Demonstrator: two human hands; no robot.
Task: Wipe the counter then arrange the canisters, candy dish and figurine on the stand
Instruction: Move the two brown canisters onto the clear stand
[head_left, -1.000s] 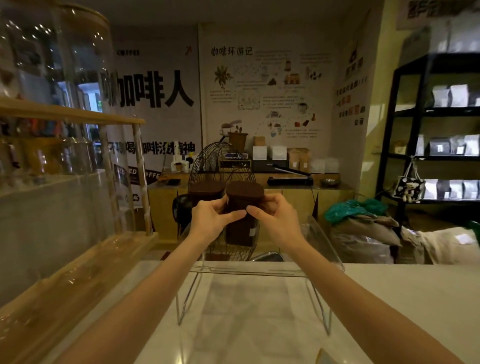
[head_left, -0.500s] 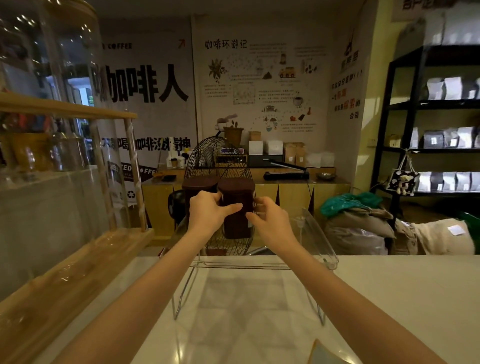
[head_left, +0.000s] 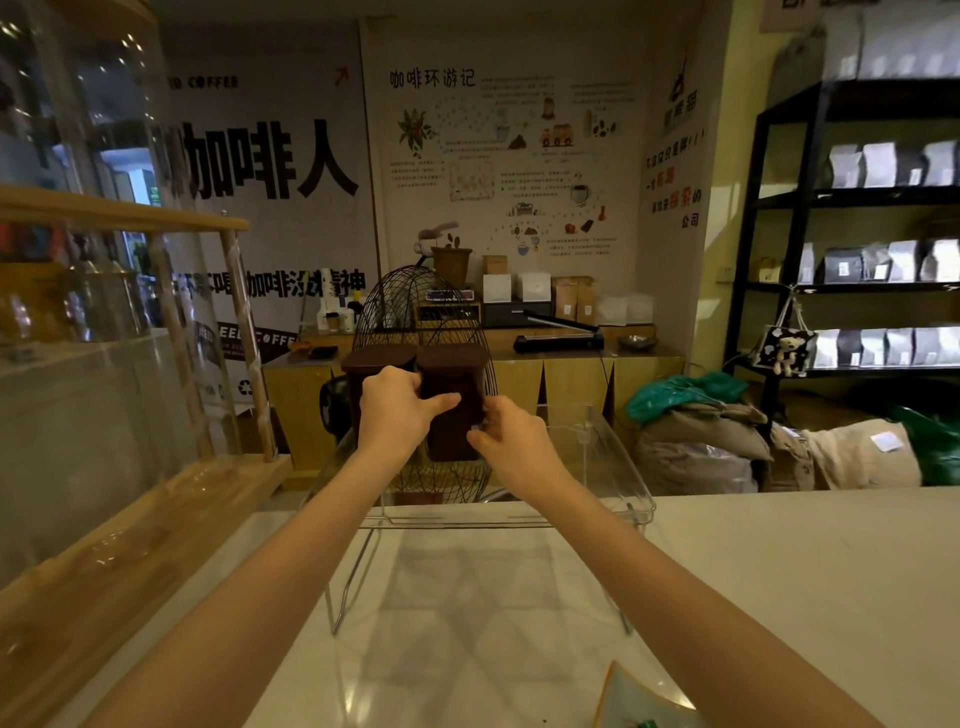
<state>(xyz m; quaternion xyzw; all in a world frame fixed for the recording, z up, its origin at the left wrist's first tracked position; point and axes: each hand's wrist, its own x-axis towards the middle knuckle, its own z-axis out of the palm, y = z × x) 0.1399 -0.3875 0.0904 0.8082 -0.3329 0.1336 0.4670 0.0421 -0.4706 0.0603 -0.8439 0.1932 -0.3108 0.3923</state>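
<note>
Left hand (head_left: 392, 410) wrapped on the near face of the right canister (head_left: 453, 402), thumb laid across its front. Right hand (head_left: 511, 439) just lower right of that canister, fingers loosely curled at its lower right edge; could not tell whether gripping or only touching. Both at frame centre, reaching away from the camera.

Right canister dead ahead of both hands, long axis upright, seated on the clear stand (head_left: 618, 467). Left canister (head_left: 374, 371) touching or nearly touching its neighbour on the left, mostly hidden behind the left hand. Left hand the closer and firmer of the two. Judged to be squaring the pair up on the stand top; room left to the right on the stand for other pieces.

White counter (head_left: 779, 571) beneath, bare around the wire legs. Edge of a pale dish (head_left: 631, 699) at bottom centre-right, well apart from the stand. Wire fan guard (head_left: 415, 306) behind. Wooden display case (head_left: 130, 493) at left; black shelving (head_left: 857, 197) at right.
</note>
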